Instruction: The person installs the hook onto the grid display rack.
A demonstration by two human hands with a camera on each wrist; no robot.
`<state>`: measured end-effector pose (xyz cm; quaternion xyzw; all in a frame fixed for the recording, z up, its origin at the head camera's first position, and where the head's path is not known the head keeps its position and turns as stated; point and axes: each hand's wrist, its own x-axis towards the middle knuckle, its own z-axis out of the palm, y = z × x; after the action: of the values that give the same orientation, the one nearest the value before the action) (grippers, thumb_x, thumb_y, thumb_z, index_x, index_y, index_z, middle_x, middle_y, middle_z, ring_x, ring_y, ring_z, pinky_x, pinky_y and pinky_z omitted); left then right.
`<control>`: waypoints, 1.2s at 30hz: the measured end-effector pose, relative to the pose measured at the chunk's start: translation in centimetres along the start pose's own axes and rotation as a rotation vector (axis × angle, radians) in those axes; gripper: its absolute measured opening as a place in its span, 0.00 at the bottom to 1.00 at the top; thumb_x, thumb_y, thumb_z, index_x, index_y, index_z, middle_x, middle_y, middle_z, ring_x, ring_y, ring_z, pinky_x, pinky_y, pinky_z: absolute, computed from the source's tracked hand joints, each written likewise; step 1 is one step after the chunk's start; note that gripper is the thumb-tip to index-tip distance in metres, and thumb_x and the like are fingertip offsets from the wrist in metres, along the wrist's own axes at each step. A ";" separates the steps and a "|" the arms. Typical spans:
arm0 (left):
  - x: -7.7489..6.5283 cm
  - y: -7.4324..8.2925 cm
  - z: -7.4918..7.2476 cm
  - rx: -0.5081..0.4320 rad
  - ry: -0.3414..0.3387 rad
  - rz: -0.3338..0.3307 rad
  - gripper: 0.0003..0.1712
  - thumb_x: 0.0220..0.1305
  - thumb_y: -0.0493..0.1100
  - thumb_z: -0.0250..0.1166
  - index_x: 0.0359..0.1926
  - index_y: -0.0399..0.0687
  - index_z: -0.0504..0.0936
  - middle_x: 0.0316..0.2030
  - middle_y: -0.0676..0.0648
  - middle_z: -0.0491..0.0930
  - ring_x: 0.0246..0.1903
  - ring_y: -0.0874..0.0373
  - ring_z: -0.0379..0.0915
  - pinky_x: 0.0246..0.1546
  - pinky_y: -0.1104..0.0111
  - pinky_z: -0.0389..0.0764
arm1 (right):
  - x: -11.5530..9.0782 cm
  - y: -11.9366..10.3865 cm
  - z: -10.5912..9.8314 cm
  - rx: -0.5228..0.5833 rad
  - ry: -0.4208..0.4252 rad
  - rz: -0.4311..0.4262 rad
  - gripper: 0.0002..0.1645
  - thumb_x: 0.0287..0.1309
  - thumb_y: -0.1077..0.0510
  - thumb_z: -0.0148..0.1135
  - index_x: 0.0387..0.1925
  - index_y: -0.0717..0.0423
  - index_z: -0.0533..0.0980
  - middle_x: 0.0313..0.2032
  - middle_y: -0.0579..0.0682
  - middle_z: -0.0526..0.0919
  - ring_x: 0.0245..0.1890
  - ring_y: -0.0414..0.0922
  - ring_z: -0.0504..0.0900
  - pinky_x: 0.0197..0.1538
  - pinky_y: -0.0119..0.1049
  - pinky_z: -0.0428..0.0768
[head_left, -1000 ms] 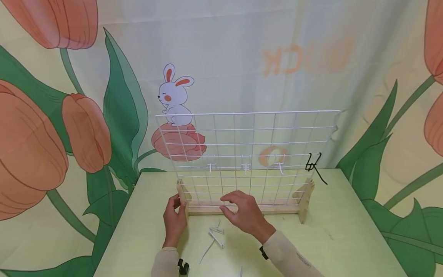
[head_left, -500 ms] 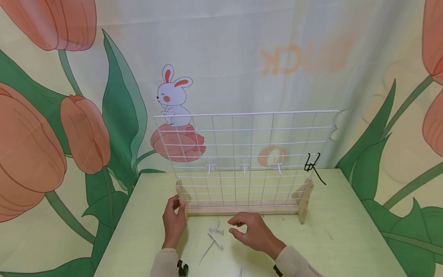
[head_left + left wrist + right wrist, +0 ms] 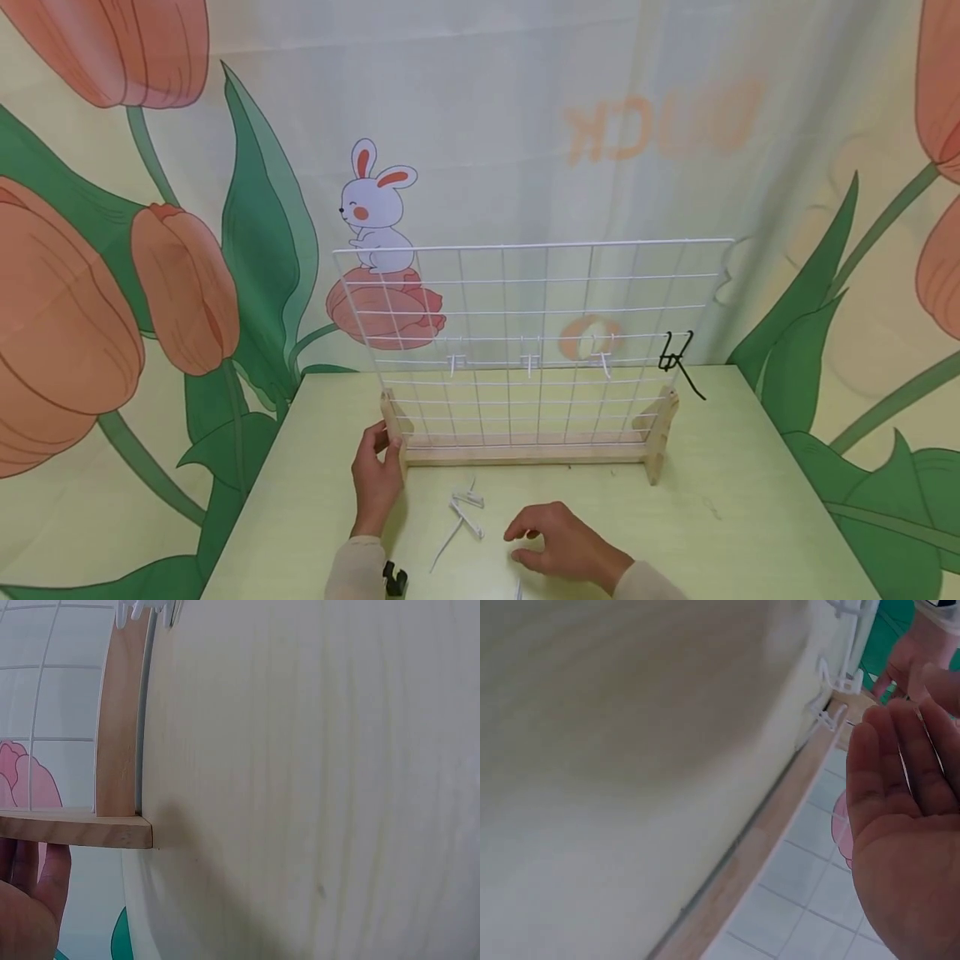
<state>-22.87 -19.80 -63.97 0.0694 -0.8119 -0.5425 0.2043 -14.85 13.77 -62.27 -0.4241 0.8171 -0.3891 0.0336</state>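
Note:
A white wire grid rack stands upright on a wooden base with wooden end supports. My left hand holds the left end support, its thumb on the near side and its fingers passing behind. In the left wrist view the fingers lie against the wood. My right hand is over the table in front of the rack, fingers gently bent and holding nothing; the right wrist view shows its bare palm. White wire hooks lie on the table between the two hands.
Several white hooks hang in a row on the grid, one of them near its middle. A black hook hangs at the right, its prong sticking outward. Another white piece shows at the bottom edge. A printed curtain stands behind the table.
My right hand has drawn back from in front of the grid, down and slightly right toward me, over the table. The left hand stays on the end support.

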 end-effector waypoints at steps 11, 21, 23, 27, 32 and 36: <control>0.1 0.2 0.1 0.012 -0.002 -0.011 0.20 0.77 0.39 0.63 0.67 0.47 0.76 0.58 0.38 0.83 0.61 0.41 0.80 0.59 0.42 0.80 | -1.7 0.2 1.4 0.195 -0.246 0.170 0.11 0.70 0.60 0.67 0.51 0.50 0.87 0.50 0.37 0.89 0.49 0.29 0.83 0.50 0.29 0.83; 0.0 0.2 0.0 0.017 0.000 0.008 0.21 0.77 0.39 0.63 0.67 0.46 0.76 0.58 0.38 0.83 0.61 0.41 0.80 0.59 0.42 0.81 | -1.7 0.1 2.1 0.166 -0.297 0.095 0.09 0.71 0.61 0.66 0.48 0.50 0.88 0.45 0.38 0.89 0.40 0.26 0.82 0.43 0.23 0.81; 0.0 0.2 0.1 0.019 -0.001 0.013 0.20 0.77 0.39 0.63 0.67 0.46 0.76 0.58 0.38 0.83 0.61 0.41 0.80 0.58 0.42 0.81 | -1.8 0.1 2.1 0.148 -0.297 0.089 0.08 0.71 0.61 0.66 0.47 0.50 0.88 0.44 0.38 0.89 0.41 0.25 0.82 0.43 0.23 0.81; -0.1 0.1 0.0 0.016 -0.002 0.026 0.20 0.77 0.39 0.63 0.67 0.46 0.76 0.57 0.38 0.84 0.60 0.42 0.80 0.57 0.43 0.81 | -2.0 0.1 1.8 0.150 -0.287 0.119 0.08 0.71 0.59 0.67 0.47 0.50 0.88 0.44 0.36 0.89 0.42 0.26 0.82 0.44 0.24 0.81; 0.0 0.0 0.0 0.009 -0.007 0.030 0.20 0.78 0.39 0.63 0.67 0.46 0.75 0.58 0.38 0.83 0.60 0.42 0.80 0.57 0.43 0.81 | -2.5 0.3 1.5 0.115 -0.239 0.155 0.07 0.70 0.54 0.68 0.45 0.46 0.89 0.43 0.33 0.89 0.44 0.26 0.82 0.48 0.27 0.81; -0.1 0.1 0.0 0.003 -0.005 0.024 0.20 0.78 0.39 0.63 0.67 0.46 0.76 0.57 0.38 0.83 0.60 0.42 0.80 0.57 0.42 0.81 | -3.0 0.3 1.3 0.094 -0.199 0.176 0.06 0.69 0.55 0.68 0.43 0.44 0.89 0.42 0.32 0.88 0.44 0.26 0.82 0.49 0.28 0.81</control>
<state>-22.78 -19.76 -63.91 0.0585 -0.8139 -0.5390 0.2089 -12.60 15.23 -64.22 -0.3855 0.8246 -0.3783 0.1683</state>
